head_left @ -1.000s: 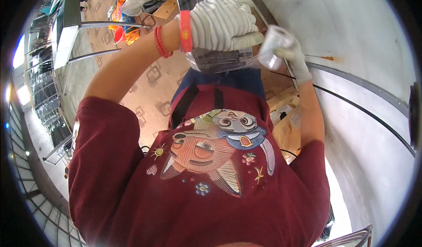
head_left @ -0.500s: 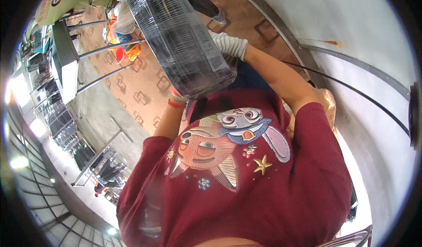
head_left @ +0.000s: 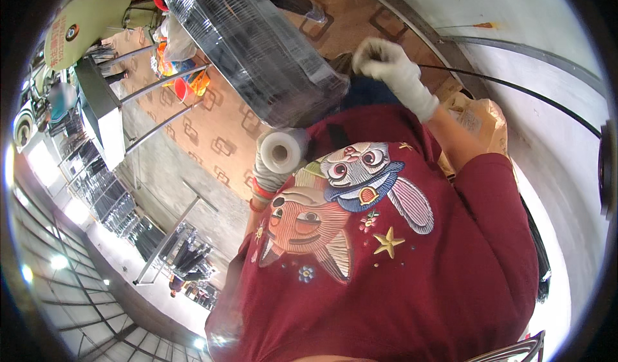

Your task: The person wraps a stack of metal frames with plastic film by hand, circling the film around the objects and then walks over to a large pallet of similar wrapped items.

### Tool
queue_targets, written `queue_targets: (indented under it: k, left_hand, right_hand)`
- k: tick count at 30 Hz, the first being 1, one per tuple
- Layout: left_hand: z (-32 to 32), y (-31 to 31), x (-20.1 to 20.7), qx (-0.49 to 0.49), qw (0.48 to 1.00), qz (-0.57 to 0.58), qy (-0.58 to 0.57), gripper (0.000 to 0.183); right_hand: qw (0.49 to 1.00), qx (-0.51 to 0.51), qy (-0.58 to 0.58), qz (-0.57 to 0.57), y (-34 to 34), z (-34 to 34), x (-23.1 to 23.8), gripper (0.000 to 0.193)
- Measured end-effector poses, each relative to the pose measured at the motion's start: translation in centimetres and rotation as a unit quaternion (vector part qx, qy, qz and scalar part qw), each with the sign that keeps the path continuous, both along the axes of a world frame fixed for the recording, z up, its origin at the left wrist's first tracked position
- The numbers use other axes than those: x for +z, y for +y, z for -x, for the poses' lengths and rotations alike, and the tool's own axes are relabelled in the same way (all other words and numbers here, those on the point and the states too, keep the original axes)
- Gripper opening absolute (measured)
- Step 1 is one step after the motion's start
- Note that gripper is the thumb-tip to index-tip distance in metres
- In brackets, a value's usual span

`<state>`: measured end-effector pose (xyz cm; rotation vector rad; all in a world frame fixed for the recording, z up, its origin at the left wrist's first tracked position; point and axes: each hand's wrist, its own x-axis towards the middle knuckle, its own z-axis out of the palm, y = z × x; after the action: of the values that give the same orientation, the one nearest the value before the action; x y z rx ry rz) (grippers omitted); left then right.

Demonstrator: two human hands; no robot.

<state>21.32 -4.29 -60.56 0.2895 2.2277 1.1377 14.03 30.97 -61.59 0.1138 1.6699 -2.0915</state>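
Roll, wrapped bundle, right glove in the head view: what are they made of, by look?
Roll: likely plastic film, smooth; whitish, slightly translucent look.
Wrapped bundle: glossy clear plastic outside, judging by bright streaks and wrinkles; dark underneath, material unclear.
Right glove: probably knit fabric, matte off-white; no shine and a soft, close fit, but fibre type can't be told.

The gloved left hand (head_left: pixel 266 174) is closed in a grip close to the torso (head_left: pixel 360 252), its forearm (head_left: pixel 253 218) mostly hidden, while the bent right arm (head_left: pixel 458 134) holds the gloved right hand (head_left: pixel 394 72) farther out, fingers (head_left: pixel 369 54) curled inward.
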Motion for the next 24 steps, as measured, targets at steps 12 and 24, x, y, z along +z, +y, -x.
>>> queue_targets:
  k: [12, 24]
  left_hand:
    - [-0.6, 7.7, -0.8, 0.299, 0.795, -0.316, -0.422, 0.052]
    - [10.9, 9.3, 6.6, 0.175, 0.918, -0.216, -0.282, 0.042]
  right_hand:
    - [0.969, 0.086, 0.216, -0.088, -4.8, -8.3, 3.2, 0.089]
    - [0.973, -0.172, 0.153, -0.027, -2.2, -11.0, 1.8, 0.085]
